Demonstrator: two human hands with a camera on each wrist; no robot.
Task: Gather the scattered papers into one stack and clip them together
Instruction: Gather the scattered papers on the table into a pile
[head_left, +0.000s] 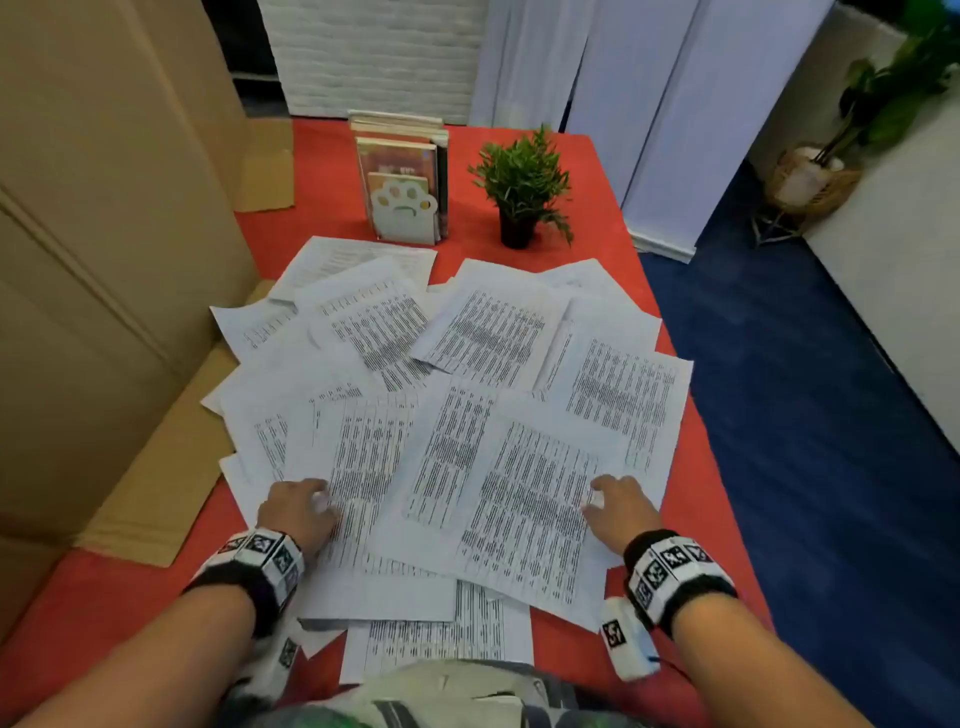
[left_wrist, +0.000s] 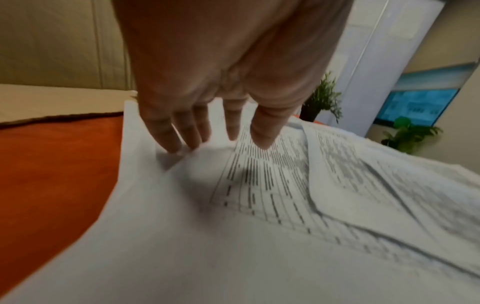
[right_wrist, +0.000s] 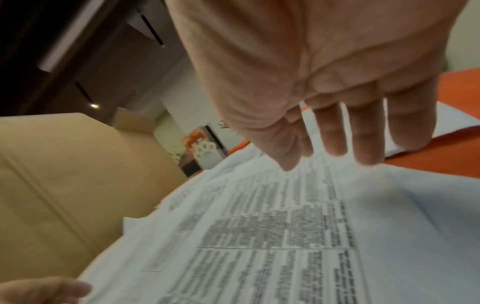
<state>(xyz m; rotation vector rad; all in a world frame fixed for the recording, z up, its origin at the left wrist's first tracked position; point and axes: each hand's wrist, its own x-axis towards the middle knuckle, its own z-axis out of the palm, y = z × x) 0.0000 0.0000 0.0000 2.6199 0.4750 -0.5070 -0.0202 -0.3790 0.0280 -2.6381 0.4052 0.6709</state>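
Observation:
Several printed white papers (head_left: 457, 395) lie scattered and overlapping on the red table (head_left: 332, 223). My left hand (head_left: 304, 506) rests on the near left sheets with straight fingers (left_wrist: 166, 135) touching a paper's edge (left_wrist: 161, 156). On the near right sheets my right hand (head_left: 610, 506) lies flat, its fingers (right_wrist: 369, 144) spread over a printed page (right_wrist: 259, 236). Neither hand holds anything. No clip shows in any view.
A stand of books with a paw-shaped bookend (head_left: 402, 208) and a small potted plant (head_left: 522, 192) sit at the far side. Large cardboard boxes (head_left: 104, 260) crowd the table's left. To the right the table edge drops to blue floor (head_left: 805, 415).

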